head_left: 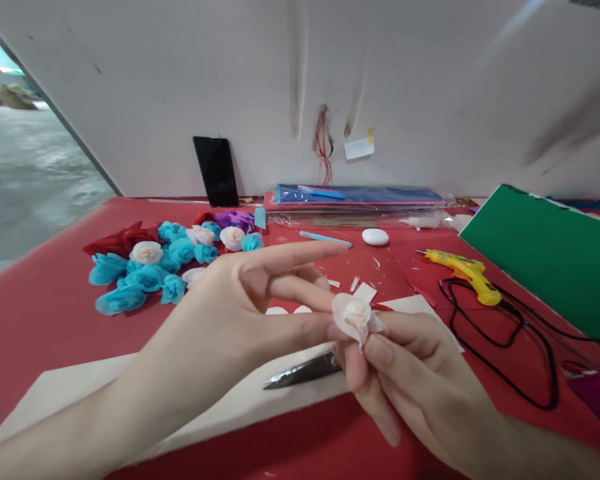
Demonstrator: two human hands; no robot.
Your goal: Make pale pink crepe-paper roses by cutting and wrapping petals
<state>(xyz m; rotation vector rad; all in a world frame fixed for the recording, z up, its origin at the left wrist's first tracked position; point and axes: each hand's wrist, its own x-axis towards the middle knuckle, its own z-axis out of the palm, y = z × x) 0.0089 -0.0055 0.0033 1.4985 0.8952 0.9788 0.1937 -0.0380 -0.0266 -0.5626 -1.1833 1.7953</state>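
Observation:
Between my two hands is a small pale pink fabric or paper flower (356, 316), its layered petals facing up. My right hand (420, 373) pinches its base between thumb and fingers. From the other side, my left hand (260, 307) presses its thumb and a finger to the flower's left petals, with the index finger stretched out above. Below the hands, a pair of scissors (305, 372) lies on a cream sheet (200, 413), its blades pointing left and its handles hidden by my right hand. Small white scraps (366, 293) lie just behind the flower.
Finished-looking blue flowers (147, 279), with several pink, red and purple ones, lie at left. A yellow glue gun (463, 272) with a looping black cable (550, 373) sits at right, beside a green board (545, 260). A phone (216, 172) leans on the wall near wrapped sheets (360, 195).

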